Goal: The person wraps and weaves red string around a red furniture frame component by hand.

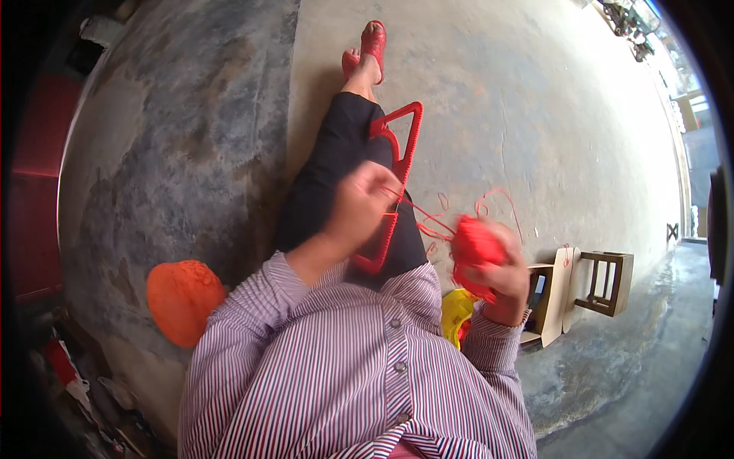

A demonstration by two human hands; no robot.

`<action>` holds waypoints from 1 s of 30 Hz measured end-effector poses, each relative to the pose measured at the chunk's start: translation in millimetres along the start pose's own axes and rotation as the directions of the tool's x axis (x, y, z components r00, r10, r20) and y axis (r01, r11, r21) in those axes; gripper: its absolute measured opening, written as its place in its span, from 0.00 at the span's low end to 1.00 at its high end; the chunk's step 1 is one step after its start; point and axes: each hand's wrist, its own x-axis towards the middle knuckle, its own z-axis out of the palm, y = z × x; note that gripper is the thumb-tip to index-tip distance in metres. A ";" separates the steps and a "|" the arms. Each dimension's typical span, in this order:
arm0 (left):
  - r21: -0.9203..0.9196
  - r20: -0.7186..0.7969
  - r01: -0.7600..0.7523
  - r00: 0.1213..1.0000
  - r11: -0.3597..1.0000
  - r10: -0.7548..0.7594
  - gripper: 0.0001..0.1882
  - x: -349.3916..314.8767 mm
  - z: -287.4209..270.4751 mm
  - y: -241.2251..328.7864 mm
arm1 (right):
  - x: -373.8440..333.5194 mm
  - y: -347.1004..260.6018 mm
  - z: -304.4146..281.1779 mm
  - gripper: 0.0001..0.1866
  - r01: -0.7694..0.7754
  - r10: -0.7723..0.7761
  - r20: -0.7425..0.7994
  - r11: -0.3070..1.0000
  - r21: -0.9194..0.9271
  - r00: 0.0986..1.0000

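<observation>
red yarn ball sits in the right hand, past the right edge of the dark trousers, its fingers curled round and gripping it. a red strand runs from it to the left hand, whose fingers are drawn together on the yarn (blur hides exactly how they pinch it). between the hands and beyond, a red frame, toothed along its long side, lies lengthwise over the trousers, its near corner by the striped shirt. just beside the right sleeve is a yellow packet; whether it bears any print cannot be made out. loose red thread loops over the concrete floor, which stretches from the right leg to its brightly lit right edge. nearer that side, a tan board is close to a wooden stool. on the left, an orange rounded thing is beside the left sleeve; farther off, a straight seam divides paler concrete from darker.
</observation>
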 end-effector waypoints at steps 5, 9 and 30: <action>0.409 -0.005 0.340 0.929 0.847 -0.371 0.12 -2.4 -44.5 -37.8 | 23.1 90.9 2.2 0.21 0.040 0.209 0.174 0.524 -0.851 0.962; 0.253 0.056 0.464 0.869 0.849 -0.492 0.16 -29.1 -26.0 -37.9 | 29.9 101.6 35.4 0.20 0.004 0.123 0.101 0.614 -0.790 0.987; 0.149 0.082 0.244 0.963 0.958 -0.258 0.14 9.1 -20.0 -48.6 | -46.5 4.3 -157.7 0.12 0.546 -0.242 -0.502 0.534 0.646 0.831</action>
